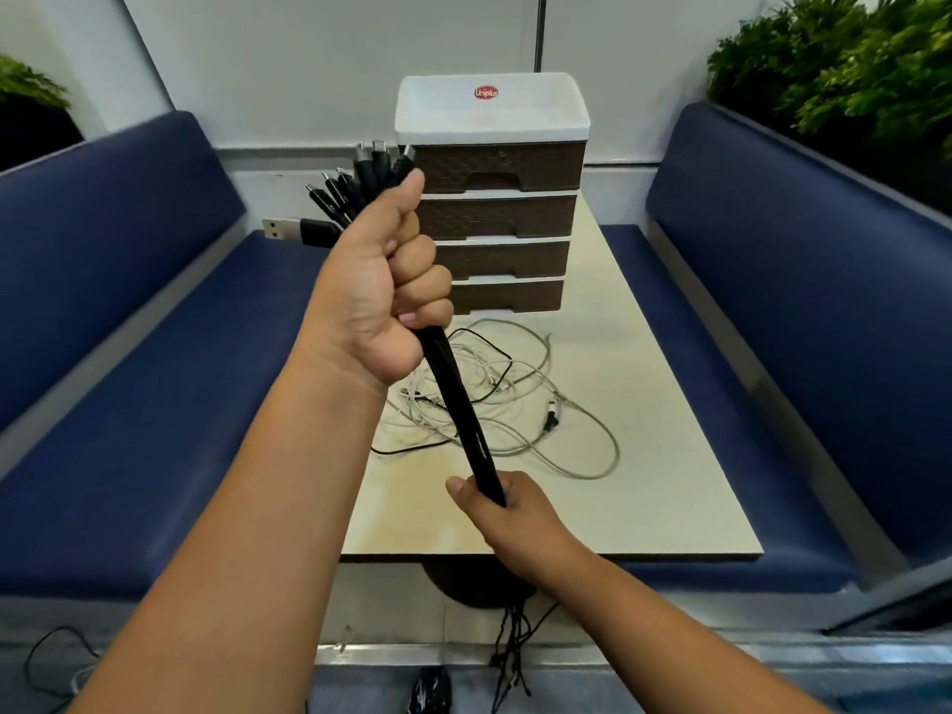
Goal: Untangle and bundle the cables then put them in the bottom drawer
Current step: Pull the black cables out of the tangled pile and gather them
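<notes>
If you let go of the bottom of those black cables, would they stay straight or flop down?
Probably flop. The black cables look straight only because the left hand and right hand pull them taut; their loose ends dangle limply below the table.

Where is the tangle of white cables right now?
In the head view, the white cable tangle lies on the table, just in front of the drawer unit, behind the black cable bundle.
</notes>
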A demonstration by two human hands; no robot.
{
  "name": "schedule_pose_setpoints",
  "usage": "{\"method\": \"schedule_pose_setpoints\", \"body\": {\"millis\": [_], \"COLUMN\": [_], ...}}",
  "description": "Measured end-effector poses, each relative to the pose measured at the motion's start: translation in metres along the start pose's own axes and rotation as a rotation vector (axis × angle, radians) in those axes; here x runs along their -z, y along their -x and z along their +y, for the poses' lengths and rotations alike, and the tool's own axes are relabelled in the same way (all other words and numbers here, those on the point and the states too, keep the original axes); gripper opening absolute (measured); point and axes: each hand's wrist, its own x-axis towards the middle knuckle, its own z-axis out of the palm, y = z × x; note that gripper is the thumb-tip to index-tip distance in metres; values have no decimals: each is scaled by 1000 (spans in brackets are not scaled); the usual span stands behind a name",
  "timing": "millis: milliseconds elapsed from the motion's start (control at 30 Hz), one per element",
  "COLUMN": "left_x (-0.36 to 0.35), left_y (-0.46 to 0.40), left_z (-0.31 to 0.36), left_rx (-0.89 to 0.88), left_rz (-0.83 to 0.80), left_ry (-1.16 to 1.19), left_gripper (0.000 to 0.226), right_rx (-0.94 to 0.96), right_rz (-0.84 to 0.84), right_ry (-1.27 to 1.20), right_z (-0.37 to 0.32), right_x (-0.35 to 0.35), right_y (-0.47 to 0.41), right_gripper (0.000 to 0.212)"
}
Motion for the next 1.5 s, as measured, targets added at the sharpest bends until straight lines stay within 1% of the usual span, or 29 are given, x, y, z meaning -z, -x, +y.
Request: {"method": "schedule_pose_setpoints", "body": {"millis": [67, 167, 200, 233, 267, 333, 367, 400, 433, 467, 500, 533, 567, 600, 633, 700, 767, 833, 900, 933, 1000, 1067, 1133, 1200, 1267, 1367, 1433, 1500], "left_x": [9, 24, 30, 37, 44, 57, 63, 69, 75, 81, 86, 90, 95, 100, 104, 112, 120, 127, 133, 135, 140, 144, 147, 148, 148, 145, 142, 136], "left_y": [-10, -23, -28, -33, -38, -47, -52, -58, -63, -69, -74, -78, -84, -89, -94, -104, -113, -120, -128, -131, -136, -141, -145, -148, -150, -153, -154, -153], "left_z": [3, 8, 10, 12, 14, 18, 20, 22, 23, 25, 26, 26, 27, 27, 27, 27, 28, 27, 27, 26, 25, 25, 24, 23, 22, 21, 19, 16], "left_rx": [6, 28, 34, 38, 40, 43, 47, 52, 57, 62, 67, 74, 82, 88, 93, 104, 113, 121, 136, 145, 169, 202, 236, 257, 262, 281, 303, 333], "left_rz": [22, 46, 50, 55, 61, 78, 86, 95, 104, 112, 115, 116, 118, 121, 128, 148, 175, 203, 219, 224, 233, 234, 231, 227, 219, 182, 145, 112], "left_ry": [-25, -48, -44, -35, -24, -10, -5, 1, 9, 17, 27, 33, 38, 41, 44, 51, 54, 46, 44, 46, 45, 34, 23, 6, -22, -43, -63, -98], "left_gripper": [53, 52, 52, 52, 53, 53, 54, 54, 54, 54, 54, 55, 55, 55, 55, 54, 54, 53, 51, 50, 49, 48, 46, 41, 33, 26, 25, 25], "right_rx": [6, 41, 44, 33, 11, -51, -84, -118, -150, -173, -165, -107, -29, 47, 98, 145, 204, 229, 239, 243, 255, 165, 83, 78, 124, 181, 202, 211], "right_rz": [-102, -329, -392, -435, -459, -502, -532, -535, -501, -429, -334, -233, -164, -143, -157, -207, -205, -208, -214, -202, -115, 2, 116, 204, 222, 172, 131, 125], "right_ry": [6, -33, -86, -149, -213, -377, -478, -539, -538, -448, -279, -56, 165, 343, 475, 664, 828, 901, 887, 854, 734, 541, 286, 34, -218, -591, -850, -1080], "right_z": [0, 3, 5, 9, 12, 17, 19, 17, 15, 12, 7, 1, -2, -3, -2, -1, 5, 9, 11, 11, 1, -25, -61, -106, -148, -196, -219, -234], "right_x": [0, 4, 6, 6, 5, 2, 0, -3, -6, -12, -19, -25, -31, -36, -40, -48, -54, -55, -52, -48, -35, -15, 6, 28, 47, 70, 79, 82], "right_y": [-13, -29, -36, -44, -52, -68, -77, -85, -94, -103, -111, -117, -125, -132, -137, -144, -150, -155, -164, -169, -178, -189, -201, -208, -210, -209, -211, -214], "right_gripper": [45, 37, 45, 60, 75, 96, 102, 103, 96, 82, 61, 40, 25, 19, 20, 23, 19, 8, 15, 21, 34, 29, 27, 27, 27, 26, 25, 24]}}
